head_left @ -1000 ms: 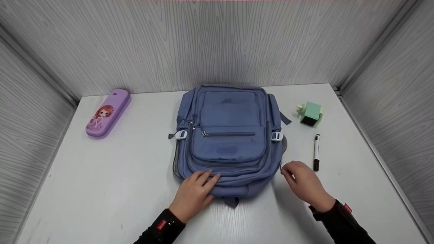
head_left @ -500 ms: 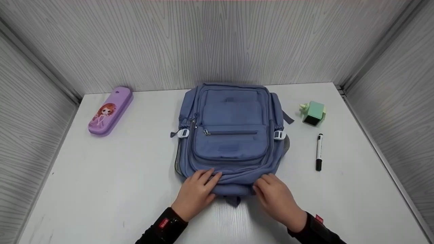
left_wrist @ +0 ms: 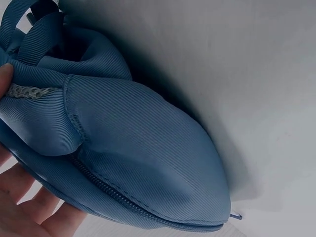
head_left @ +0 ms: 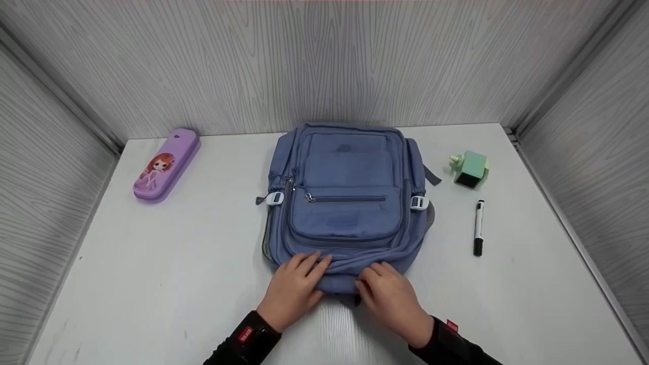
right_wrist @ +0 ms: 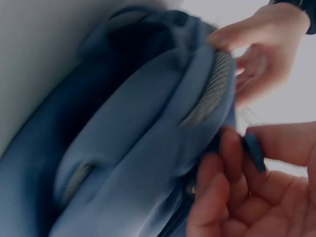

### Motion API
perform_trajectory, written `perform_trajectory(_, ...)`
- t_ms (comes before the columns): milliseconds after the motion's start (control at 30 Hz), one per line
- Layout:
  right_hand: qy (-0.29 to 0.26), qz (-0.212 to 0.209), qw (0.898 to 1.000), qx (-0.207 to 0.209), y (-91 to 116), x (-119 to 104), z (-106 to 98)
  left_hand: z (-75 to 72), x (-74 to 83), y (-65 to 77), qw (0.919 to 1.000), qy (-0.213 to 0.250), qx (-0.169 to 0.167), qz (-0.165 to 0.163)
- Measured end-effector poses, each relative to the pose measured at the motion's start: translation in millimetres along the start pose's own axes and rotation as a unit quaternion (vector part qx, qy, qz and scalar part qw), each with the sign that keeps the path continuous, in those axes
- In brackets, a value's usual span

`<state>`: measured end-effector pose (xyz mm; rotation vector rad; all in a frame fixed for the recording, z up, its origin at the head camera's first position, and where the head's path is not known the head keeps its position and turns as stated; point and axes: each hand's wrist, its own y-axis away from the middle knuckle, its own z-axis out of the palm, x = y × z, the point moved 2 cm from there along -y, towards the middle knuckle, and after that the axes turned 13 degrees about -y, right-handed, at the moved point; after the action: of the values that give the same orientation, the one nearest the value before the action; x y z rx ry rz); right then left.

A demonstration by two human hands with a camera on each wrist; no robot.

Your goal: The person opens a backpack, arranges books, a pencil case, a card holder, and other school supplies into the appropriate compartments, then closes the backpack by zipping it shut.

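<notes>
A blue backpack (head_left: 350, 218) lies on the white table, its zipped pockets facing up. At the bag's near end, my left hand (head_left: 292, 294) grips the edge, fingers spread over the top; the left wrist view shows the thumb (left_wrist: 5, 79) on the opposite side. Just to the right, my right hand (head_left: 390, 299) pinches a small blue zipper pull (right_wrist: 254, 150) between thumb and fingers. A zipper (left_wrist: 118, 195) runs along the bag's edge in the left wrist view. Creased fabric and a patch of grey mesh (right_wrist: 212, 91) show beside both hands in the right wrist view.
A purple pencil case (head_left: 167, 165) with a cartoon girl lies at the back left. On the right are a green block-like object (head_left: 471, 168) with a black face and a white marker (head_left: 478, 228) with black ends. Grey wood-grain panels (head_left: 324, 66) enclose the table's back and sides.
My right hand, with the zipper pull, has moved left from the bag's right side along its near end toward my left hand. The left hand keeps its grip.
</notes>
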<state>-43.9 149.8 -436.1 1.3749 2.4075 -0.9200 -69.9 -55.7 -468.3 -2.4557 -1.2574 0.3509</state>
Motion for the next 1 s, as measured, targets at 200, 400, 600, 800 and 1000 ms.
perform_trajectory(200, -0.061, 0.013, 0.998, -0.012, 10.6, 31.7, -20.5, -8.7, 4.6, -1.0, 0.9997, 0.003, -0.025, -0.005)
perform_trajectory(400, -0.042, -0.049, 0.993, 0.094, 12.8, 59.1, -43.2, -19.6, 31.4, -9.6, 0.9969, -0.014, 0.072, 0.028)
perform_trajectory(600, -0.010, -0.070, 0.994, 0.089, 10.5, 67.4, -42.0, -17.5, 64.9, -20.6, 0.9911, -0.012, 0.114, 0.068)
perform_trajectory(800, -0.010, -0.080, 0.995, 0.066, 8.7, 60.3, -27.4, -8.4, 80.2, -25.0, 0.9922, -0.022, 0.110, 0.055)
perform_trajectory(1000, -0.003, -0.081, 0.993, 0.084, 7.2, 57.0, -20.7, -9.6, 81.6, -28.6, 0.9891, -0.026, 0.145, -0.013)
